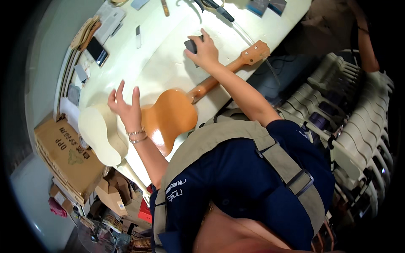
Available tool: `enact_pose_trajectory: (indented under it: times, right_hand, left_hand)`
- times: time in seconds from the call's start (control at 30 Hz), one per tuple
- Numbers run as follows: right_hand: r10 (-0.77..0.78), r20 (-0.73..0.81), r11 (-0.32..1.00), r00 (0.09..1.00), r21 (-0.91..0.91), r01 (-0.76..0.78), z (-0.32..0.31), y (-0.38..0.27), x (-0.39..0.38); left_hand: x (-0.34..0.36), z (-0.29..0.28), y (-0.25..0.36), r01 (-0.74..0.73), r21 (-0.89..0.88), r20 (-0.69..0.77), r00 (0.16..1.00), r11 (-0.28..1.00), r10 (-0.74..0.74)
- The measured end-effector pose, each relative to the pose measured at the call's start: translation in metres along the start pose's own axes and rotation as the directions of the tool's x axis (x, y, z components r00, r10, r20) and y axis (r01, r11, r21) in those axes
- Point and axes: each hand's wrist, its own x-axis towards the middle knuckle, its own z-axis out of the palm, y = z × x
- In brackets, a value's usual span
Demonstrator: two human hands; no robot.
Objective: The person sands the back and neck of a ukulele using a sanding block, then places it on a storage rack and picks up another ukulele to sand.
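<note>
A glossy orange-brown ukulele [171, 116] lies back up on the white table, its neck running to the upper right and its headstock [255, 53] close to the table edge. Beyond the neck, my right hand [205, 51] grips a dark grey block [192, 45] at or just above the tabletop. My left hand [126, 105], with bracelets at its wrist, is raised with fingers spread and holds nothing. It is between the brown body and a cream-white ukulele [103, 135], whose neck points toward the lower edge. My left forearm hides part of the brown body.
A phone [97, 51], a small flat blade-like strip [138, 37] and papers [110, 19] lie on the table's left. A dark-handled tool [219, 10] with a cable is at the back. Left stands a cardboard box [67, 156]; right, a rack of cream-coloured bodies [358, 126] and another person's arm [366, 46].
</note>
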Motion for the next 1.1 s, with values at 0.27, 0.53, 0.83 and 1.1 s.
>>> enact_pose_trajectory:
  times: [0.27,0.53,0.83,1.1]
  right_hand:
    - [-0.071,-0.258,0.854,0.964,-0.515,-0.075,-0.157,0.100,-0.013]
    - [-0.145,-0.242,0.853,0.959,-0.522,-0.003,-0.084,0.071,-0.065]
    - [-0.111,-0.461,0.809,0.880,-0.556,-0.189,-0.112,0.109,-0.005]
    - [-0.166,-0.380,0.810,0.910,-0.579,-0.095,-0.128,0.126,0.014]
  left_hand:
    - [0.091,0.123,0.079,-0.043,-0.634,0.153,0.972,0.772,0.179]
    - [0.104,0.165,0.057,0.078,-0.670,0.282,0.947,0.738,0.155]
    - [0.112,0.164,0.046,0.071,-0.534,0.286,0.953,0.843,0.101]
    - [0.108,0.169,0.051,0.000,-0.466,0.336,0.925,0.885,0.177]
